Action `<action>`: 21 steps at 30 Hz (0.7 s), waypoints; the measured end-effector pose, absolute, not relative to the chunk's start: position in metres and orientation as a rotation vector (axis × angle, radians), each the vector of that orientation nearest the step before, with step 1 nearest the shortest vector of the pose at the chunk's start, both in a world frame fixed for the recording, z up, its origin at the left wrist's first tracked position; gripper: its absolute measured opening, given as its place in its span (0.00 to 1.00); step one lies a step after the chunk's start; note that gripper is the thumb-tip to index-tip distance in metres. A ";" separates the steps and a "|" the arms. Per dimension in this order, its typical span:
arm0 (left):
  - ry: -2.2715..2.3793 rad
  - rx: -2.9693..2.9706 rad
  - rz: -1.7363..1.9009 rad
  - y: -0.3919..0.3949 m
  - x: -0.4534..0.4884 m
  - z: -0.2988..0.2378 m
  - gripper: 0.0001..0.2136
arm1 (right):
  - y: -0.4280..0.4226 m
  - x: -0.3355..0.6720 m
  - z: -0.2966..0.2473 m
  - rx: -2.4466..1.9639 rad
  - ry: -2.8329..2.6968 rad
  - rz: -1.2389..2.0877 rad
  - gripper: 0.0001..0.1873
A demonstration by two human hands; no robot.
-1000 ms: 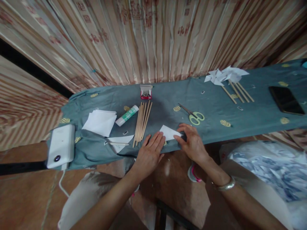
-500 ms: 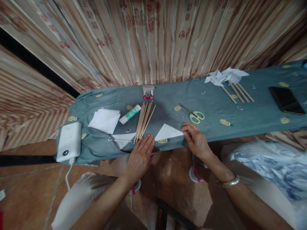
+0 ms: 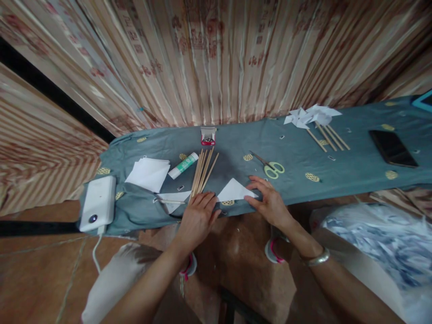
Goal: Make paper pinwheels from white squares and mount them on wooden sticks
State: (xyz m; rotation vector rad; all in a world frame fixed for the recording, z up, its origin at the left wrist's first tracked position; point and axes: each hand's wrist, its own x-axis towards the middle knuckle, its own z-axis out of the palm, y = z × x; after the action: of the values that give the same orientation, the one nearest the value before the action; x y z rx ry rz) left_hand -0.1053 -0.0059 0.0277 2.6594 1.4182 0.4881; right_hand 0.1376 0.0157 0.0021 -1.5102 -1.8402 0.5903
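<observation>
A white paper triangle (image 3: 233, 191) lies near the front edge of the cloth-covered table, its peak pointing away from me. My left hand (image 3: 200, 211) rests flat at its left corner, fingers stretched out over the near ends of several thin wooden sticks (image 3: 204, 168). At the right corner is my right hand (image 3: 268, 201), with thumb and forefinger apart and the thumb touching the paper. Left of my left hand, a pale pen-like stick (image 3: 171, 201) lies across another white paper piece (image 3: 178, 196). Green-handled scissors (image 3: 273, 169) lie beyond my right hand.
A glue stick (image 3: 183, 166), a paper stack (image 3: 148, 174) and a red box of small metal pieces (image 3: 208, 136) sit at the left. A white power bank (image 3: 97, 202) stands at the left end. Paper pinwheels (image 3: 312, 116) and a phone (image 3: 393, 148) are at the right.
My right hand has shifted left along the paper triangle, its thumb now over the right corner. My left hand stays almost in place. The view has tilted slightly.
</observation>
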 end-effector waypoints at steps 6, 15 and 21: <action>1.414 2.439 0.648 0.001 -0.106 0.026 0.17 | 0.015 0.139 0.008 -1.459 -1.779 0.665 0.03; 1.372 1.428 0.853 0.021 -0.087 0.038 0.22 | 0.012 0.140 0.037 -1.351 -1.802 0.623 0.02; 1.196 1.124 0.766 0.034 -0.077 0.050 0.19 | 0.015 0.138 0.049 -1.287 -1.838 0.461 0.04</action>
State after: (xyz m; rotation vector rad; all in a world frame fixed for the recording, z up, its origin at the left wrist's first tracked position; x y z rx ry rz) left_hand -0.0769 0.0339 0.0500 1.1244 1.1961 0.7662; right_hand 0.1380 0.0147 0.0486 -1.2867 -1.8380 0.4614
